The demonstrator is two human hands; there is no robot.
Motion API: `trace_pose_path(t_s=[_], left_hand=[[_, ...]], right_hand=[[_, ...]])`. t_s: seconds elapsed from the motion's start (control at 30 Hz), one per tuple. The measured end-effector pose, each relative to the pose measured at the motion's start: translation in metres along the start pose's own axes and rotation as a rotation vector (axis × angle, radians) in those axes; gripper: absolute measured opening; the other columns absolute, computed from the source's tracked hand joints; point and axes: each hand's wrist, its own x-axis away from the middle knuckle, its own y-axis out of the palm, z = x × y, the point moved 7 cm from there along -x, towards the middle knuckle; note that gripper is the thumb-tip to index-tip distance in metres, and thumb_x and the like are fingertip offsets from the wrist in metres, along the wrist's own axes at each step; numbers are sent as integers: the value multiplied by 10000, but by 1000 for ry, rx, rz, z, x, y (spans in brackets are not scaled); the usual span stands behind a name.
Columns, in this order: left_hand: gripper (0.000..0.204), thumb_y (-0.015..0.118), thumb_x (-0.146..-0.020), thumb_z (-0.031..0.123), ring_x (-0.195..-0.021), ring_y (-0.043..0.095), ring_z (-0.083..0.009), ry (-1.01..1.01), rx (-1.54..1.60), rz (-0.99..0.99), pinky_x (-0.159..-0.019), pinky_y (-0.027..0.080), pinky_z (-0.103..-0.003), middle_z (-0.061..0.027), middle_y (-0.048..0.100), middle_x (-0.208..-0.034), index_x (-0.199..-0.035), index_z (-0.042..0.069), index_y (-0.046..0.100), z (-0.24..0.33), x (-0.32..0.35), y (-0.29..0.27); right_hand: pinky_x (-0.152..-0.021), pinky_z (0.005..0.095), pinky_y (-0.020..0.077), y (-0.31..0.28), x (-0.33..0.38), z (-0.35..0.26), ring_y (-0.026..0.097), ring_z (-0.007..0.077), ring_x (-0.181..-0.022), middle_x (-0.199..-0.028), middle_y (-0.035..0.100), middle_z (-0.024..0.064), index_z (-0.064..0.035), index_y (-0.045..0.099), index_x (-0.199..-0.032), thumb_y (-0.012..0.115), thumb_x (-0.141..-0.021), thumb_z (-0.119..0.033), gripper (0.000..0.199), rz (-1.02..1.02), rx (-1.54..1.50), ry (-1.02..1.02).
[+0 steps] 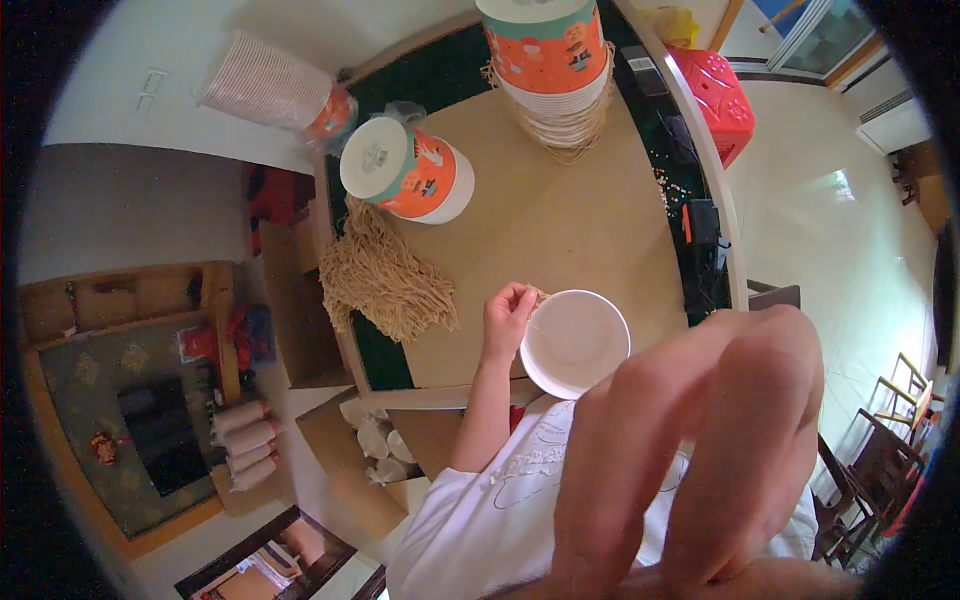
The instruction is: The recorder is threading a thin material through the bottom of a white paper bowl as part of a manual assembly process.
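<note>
Very near the camera the right hand (690, 450) is seen blurred, its grip impossible to tell, while a string at the left rim of the white bowl (575, 343) is pinched by the left hand (510, 315), the bowl lying directly to that hand's right on the table (560, 230).

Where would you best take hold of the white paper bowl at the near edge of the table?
Probably by the rim of the white bowl, coming from above on its right side. It stands mouth up and looks empty, so the rim is free to pinch. The left hand already touches the left rim, where a tan string sits, and the right hand hangs above.
</note>
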Motion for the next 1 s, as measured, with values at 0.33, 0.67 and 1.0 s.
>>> trace_pose_path(t_s=[0.33, 0.67, 1.0], left_hand=[[128, 566, -828, 74, -600, 523, -38, 33, -55, -1, -552, 428, -183, 3, 595, -676, -716, 11, 577, 13, -1, 9], [129, 575, -819, 78, -572, 491, -32, 208, -13, 60, -516, 401, -191, 24, 558, -620, -708, 12, 572, 18, -6, 4], [106, 566, -835, 93, -539, 488, -55, -104, 293, 82, -489, 380, -179, 33, 532, -621, -734, 62, 551, 4, -2, 4]], right_hand=[[-531, 296, 486, -3, 22, -20, 590, 274, -587, -721, 594, 237, 15, 557, -789, 646, -786, -78, 128, -32, 94, 10], [-681, 307, 443, -125, 73, 59, 555, 194, -772, -842, 575, 76, -19, 545, -798, 635, -767, -97, 122, 364, 1045, 356], [-663, 338, 462, -224, 163, 150, 589, 232, -716, -746, 610, 105, -30, 588, -813, 641, -731, -113, 129, 399, 1442, 564]])
